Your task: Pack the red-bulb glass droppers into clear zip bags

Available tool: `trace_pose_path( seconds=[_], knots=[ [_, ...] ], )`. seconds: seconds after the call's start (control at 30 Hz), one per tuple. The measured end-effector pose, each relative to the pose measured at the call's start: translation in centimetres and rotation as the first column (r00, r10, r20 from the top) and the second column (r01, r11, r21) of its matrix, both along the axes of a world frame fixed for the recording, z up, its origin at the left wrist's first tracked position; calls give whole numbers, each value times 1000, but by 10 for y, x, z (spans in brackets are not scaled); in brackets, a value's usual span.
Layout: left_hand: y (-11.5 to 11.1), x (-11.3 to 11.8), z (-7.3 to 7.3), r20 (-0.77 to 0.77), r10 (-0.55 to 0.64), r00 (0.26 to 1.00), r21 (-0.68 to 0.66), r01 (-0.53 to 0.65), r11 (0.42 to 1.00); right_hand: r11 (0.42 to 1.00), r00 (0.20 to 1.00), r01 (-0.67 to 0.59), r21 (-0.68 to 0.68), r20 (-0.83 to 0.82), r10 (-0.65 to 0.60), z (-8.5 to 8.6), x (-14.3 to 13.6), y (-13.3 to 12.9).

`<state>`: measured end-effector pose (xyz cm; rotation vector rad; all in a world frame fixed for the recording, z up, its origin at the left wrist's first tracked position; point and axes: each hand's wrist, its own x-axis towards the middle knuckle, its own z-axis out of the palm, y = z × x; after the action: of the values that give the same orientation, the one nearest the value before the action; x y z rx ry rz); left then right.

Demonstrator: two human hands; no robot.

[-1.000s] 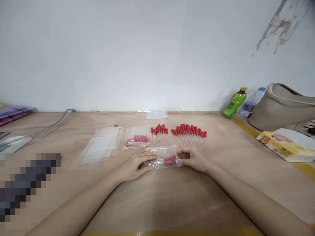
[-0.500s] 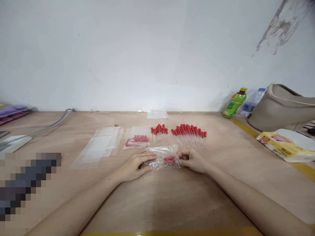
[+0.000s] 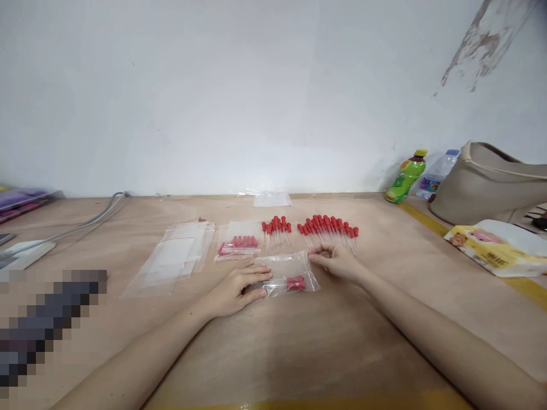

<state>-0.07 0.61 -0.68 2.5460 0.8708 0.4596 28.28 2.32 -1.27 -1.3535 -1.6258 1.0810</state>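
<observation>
Left fingers spread on a clear bag of red-bulbed droppers, right fingertips at its far corner

A clear, flat, rectangular plastic bag (image 3: 282, 265) lies on the brown table (image 3: 273, 353) between the two sets of fingers. Inside it, red, rounded dropper bulbs (image 3: 296, 283) sit at the end nearer the right fingers, just below and to the left of the right thumb, with their clear stems pointing toward the left fingers.

The left hand (image 3: 234, 289) rests palm down, its thumb and fingers apart, their tips on the left end of the bag. The right hand (image 3: 339, 263) has its fingers curled, with index finger and thumb close to each other at the bag's far right corner; whether they pinch the plastic I cannot tell.

Just beyond the left fingertips lies a second clear plastic bag (image 3: 243, 228) with a row of red bulbs in it. To the left of those fingers, several flat, translucent plastic bags (image 3: 179, 245) overlap. Beyond the gap between the hands stands out a small cluster of red-bulbed droppers with thin clear stems (image 3: 277, 225), and right behind the right fingers a larger, fanned group of the same droppers (image 3: 327, 224). Well to the right of the right fingers are a green-labelled bottle with a yellow cap (image 3: 405, 180) and a yellow-and-white packet (image 3: 496, 249)
</observation>
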Motion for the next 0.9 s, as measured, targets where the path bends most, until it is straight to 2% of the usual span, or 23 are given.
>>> trace_pose_path(
  seconds=[0.1, 0.2, 0.23, 0.4, 0.53, 0.67, 0.77, 0.8, 0.83, 0.9],
  knots=[
    [1, 0, 0, -25, -11, 1000, 7, 11, 1000, 983, 965, 84, 164, 231, -121, 7, -9, 22],
    [1, 0, -1, -23, -12, 1000, 16, 12, 1000, 961, 827, 138, 240, 506, -245, 16, -29, 46],
    [0, 1, -1, -19, -10, 1000, 20, 11, 1000, 958, 802, 154, 243, 536, -265, 19, -37, 53],
    [-1, 2, -2, 16, 11, 1000, 21, -11, 1000, 968, 736, 209, 140, 629, -250, 20, -68, 82],
    [-1, 1, -4, 42, 0, 999, 15, 0, 1000, 965, 701, 256, 47, 679, -219, 16, -80, 91],
    [-1, 1, -3, 33, 0, 999, 20, -1, 1000, 968, 706, 247, 46, 675, -212, 25, -82, 83],
    [-2, 1, -2, 19, 4, 1000, 21, -4, 1000, 972, 740, 204, 115, 632, -230, 39, -66, 66],
    [-2, 1, -2, 17, 6, 1000, 18, -6, 1000, 971, 763, 185, 151, 600, -239, 41, -57, 59],
    [-2, 1, -2, 17, 9, 1000, 12, -9, 1000, 964, 820, 172, 202, 512, -254, 42, -46, 52],
    [-2, 1, -2, 22, 16, 1000, 4, -16, 1000, 948, 902, 216, 235, 324, -286, 37, -22, 39]
  ],
)
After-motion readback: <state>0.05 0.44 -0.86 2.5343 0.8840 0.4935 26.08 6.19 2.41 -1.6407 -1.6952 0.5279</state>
